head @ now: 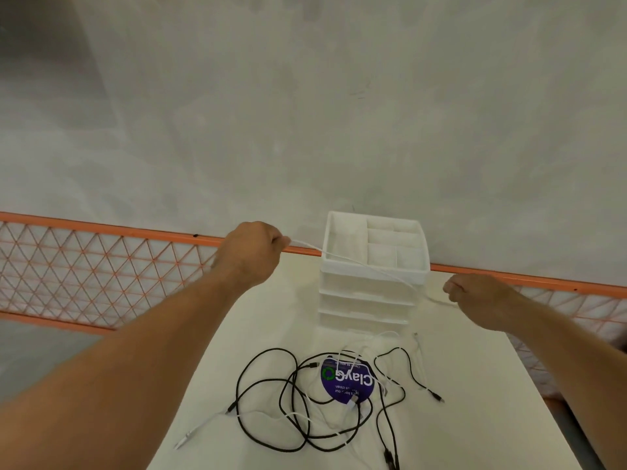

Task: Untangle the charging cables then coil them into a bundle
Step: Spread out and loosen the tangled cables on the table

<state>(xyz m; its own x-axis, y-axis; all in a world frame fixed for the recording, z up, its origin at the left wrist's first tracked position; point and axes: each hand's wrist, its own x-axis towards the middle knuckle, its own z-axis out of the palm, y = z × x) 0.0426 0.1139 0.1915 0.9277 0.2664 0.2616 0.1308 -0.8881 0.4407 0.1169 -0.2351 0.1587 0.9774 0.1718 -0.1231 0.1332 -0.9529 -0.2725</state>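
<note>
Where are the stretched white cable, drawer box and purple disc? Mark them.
white cable (353, 262), head view, mid-span
drawer box (368, 297), head view, top drawer front
purple disc (336, 390), head view, lower face

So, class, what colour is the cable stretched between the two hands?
White; the cable shows best in the head view.

What I can't see
Black braided cables (389, 459) run off at six o'clock; round purple sticker's (339, 388) print blurs.
</note>
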